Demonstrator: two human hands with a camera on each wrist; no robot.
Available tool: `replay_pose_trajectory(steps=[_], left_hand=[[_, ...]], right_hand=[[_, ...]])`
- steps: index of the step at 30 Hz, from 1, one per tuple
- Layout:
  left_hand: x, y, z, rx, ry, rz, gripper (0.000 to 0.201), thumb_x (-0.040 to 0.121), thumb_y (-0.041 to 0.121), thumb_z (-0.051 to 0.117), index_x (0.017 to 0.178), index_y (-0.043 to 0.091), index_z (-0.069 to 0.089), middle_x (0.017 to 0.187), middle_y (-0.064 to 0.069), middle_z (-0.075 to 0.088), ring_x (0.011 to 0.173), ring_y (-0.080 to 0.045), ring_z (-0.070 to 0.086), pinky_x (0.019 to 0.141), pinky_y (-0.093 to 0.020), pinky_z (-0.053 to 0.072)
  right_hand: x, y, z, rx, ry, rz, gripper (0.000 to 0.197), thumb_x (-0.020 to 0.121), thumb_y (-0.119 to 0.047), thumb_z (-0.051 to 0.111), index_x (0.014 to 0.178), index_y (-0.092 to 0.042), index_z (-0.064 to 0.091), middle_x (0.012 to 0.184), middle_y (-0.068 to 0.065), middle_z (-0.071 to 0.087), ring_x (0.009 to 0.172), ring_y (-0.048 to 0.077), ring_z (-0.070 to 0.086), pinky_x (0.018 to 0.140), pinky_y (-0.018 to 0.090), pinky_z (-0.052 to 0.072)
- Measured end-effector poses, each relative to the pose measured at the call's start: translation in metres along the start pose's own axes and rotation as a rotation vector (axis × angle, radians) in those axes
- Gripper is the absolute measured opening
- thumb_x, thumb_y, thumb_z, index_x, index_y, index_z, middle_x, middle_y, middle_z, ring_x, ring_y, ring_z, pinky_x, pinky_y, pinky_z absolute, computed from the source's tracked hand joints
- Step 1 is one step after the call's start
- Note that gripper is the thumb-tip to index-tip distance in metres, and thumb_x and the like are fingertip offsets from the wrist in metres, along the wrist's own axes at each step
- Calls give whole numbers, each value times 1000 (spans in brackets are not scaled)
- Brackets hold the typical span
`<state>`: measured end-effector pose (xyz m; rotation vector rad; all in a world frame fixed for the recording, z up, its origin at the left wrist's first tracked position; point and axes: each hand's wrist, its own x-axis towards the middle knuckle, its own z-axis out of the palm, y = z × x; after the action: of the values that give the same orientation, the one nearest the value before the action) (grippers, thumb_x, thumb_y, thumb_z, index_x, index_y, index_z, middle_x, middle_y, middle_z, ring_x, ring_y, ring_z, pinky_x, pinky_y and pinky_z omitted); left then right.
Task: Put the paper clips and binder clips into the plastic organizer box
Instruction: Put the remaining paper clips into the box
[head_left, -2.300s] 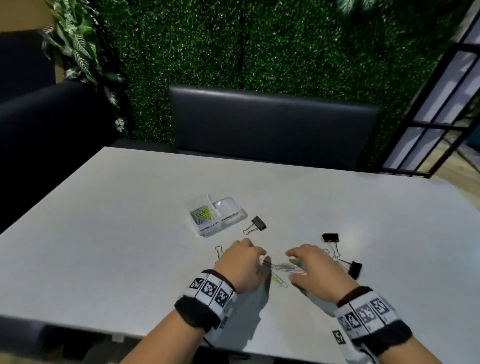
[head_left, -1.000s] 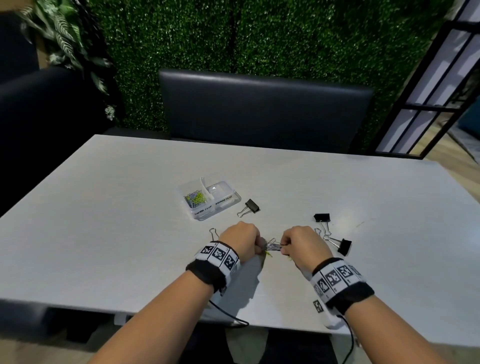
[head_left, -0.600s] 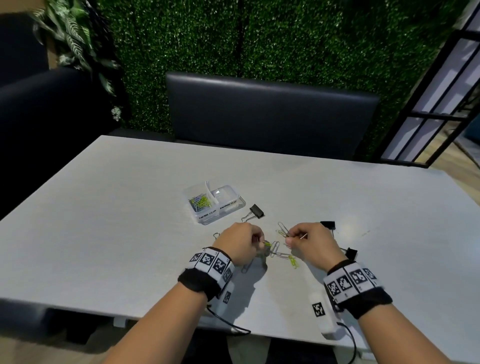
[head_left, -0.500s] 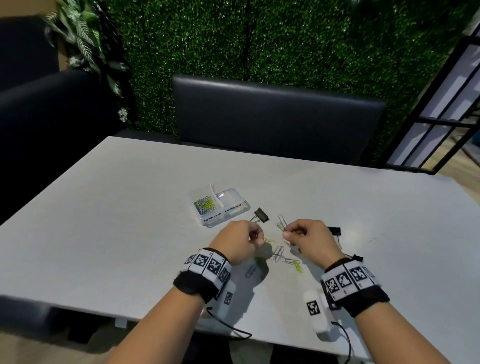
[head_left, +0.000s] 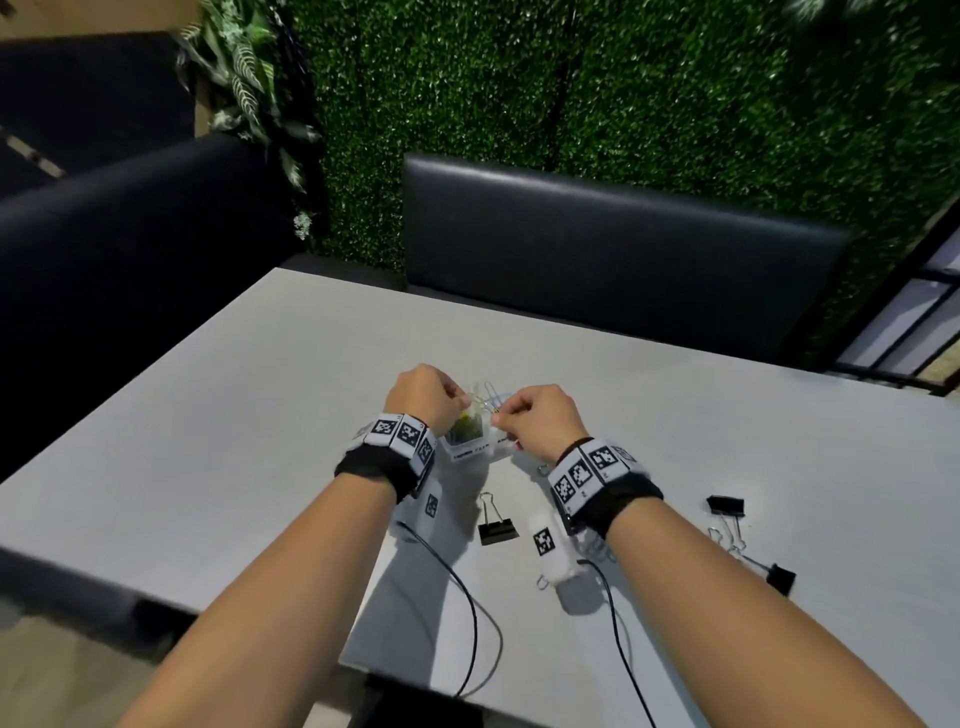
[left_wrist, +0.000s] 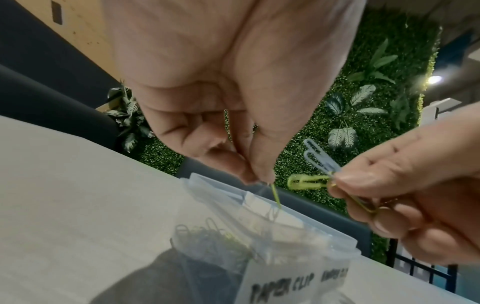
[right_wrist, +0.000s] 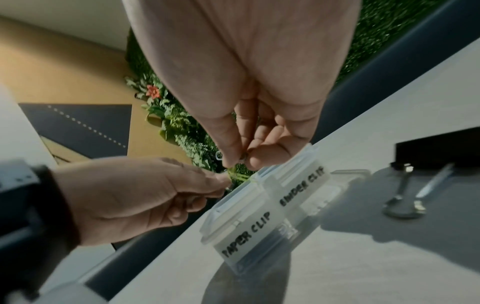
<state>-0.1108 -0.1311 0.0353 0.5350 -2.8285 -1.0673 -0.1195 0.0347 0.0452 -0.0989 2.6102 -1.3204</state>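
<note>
Here both forearms reach forward side by side, wrists raised, the two fists meeting just above the plastic organizer box (head_left: 470, 451) on the grey surface (head_left: 218, 441). The left hand (head_left: 423, 397) curls with knuckles up, thumb and forefinger pinching a yellow-green paper clip (left_wrist: 276, 194) that hangs down over the box's compartment labelled PAPER CLIP, where a pile of clips already lies. The right hand (head_left: 537, 418), curled likewise, pinches a small bunch of paper clips (left_wrist: 318, 164), one pale blue and one yellow-green sticking out towards the left. Three black binder clips (head_left: 497, 525) lie on the surface nearer the person, outside the box.
</note>
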Motion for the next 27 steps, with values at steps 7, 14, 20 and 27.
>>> replay_pose_trajectory(steps=[7, 14, 20, 27], left_hand=[[-19, -15, -9, -104, 94, 13, 25, 90, 20, 60, 108, 22, 77, 101, -1, 76, 96, -20, 69, 86, -22, 49], [-83, 17, 21, -10, -391, 329, 24, 95, 20, 58, 112, 26, 74, 107, 3, 74, 97, -15, 67, 88, -25, 50], [-107, 46, 78, 363, -589, 405, 33, 97, 28, 50, 124, 23, 69, 127, -9, 63, 117, -29, 60, 100, -36, 48], [-125, 45, 95, 441, -610, 495, 34, 92, 27, 50, 120, 28, 70, 108, -9, 52, 106, -34, 61, 93, -44, 51]], right_hand=[[1, -15, 14, -85, -86, -53, 7, 78, -15, 82, 79, -12, 77, 79, 9, 77, 74, 22, 73, 80, 39, 61], [-33, 40, -55, -157, 73, -38, 13, 91, -17, 65, 83, -19, 75, 78, 1, 75, 69, 14, 68, 65, 26, 55], [-76, 102, -86, -431, -81, 60, 31, 92, -3, 53, 112, -17, 72, 114, 4, 74, 105, 17, 68, 96, 28, 51], [-112, 126, -63, -592, -152, -80, 55, 81, 6, 42, 117, -27, 68, 112, 6, 72, 106, 24, 66, 91, 37, 54]])
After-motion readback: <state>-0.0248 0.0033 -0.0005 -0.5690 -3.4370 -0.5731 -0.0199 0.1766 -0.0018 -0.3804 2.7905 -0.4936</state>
